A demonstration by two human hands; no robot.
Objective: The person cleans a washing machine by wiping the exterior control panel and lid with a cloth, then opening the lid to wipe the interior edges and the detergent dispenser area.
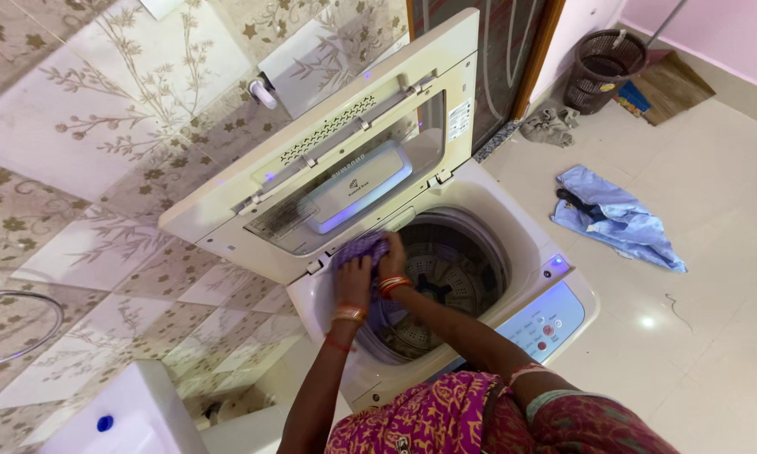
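1. A top-loading washing machine [555,277] stands against a tiled wall [84,168] patterned with beige flowers; its lid [328,143] is raised and leans back toward the wall
2. Both hands meet at the back rim of the machine's opening, just below the lid's hinge
3. The left hand [355,279] is closed around a purple checked cloth [363,249], fingers curled into the fabric
4. The right hand [392,257] presses on the same cloth from the other side; its fingers bend over the fabric and grip it too
5. The cloth sits bunched at the rim of the opening, between the two hands, with part of it hanging down into the tub beneath the left wrist
6. Each wrist carries orange bangles [393,285]; the left wrist has a red thread as well
7. The steel drum [454,277] shows inside the opening, perforated, with a dark agitator part at its centre
8. The control panel [546,324] lies along the front edge of the machine, pale blue with small red buttons, near the right forearm
9. On the floor [714,319], well apart from the machine, lies a crumpled light blue garment [622,223]
10. A dark woven basket [601,67] stands farther off by the door frame, with a grey rag [548,126] on the floor just beside it
11. A white basin edge [134,412] shows at the lower left, near the machine's side
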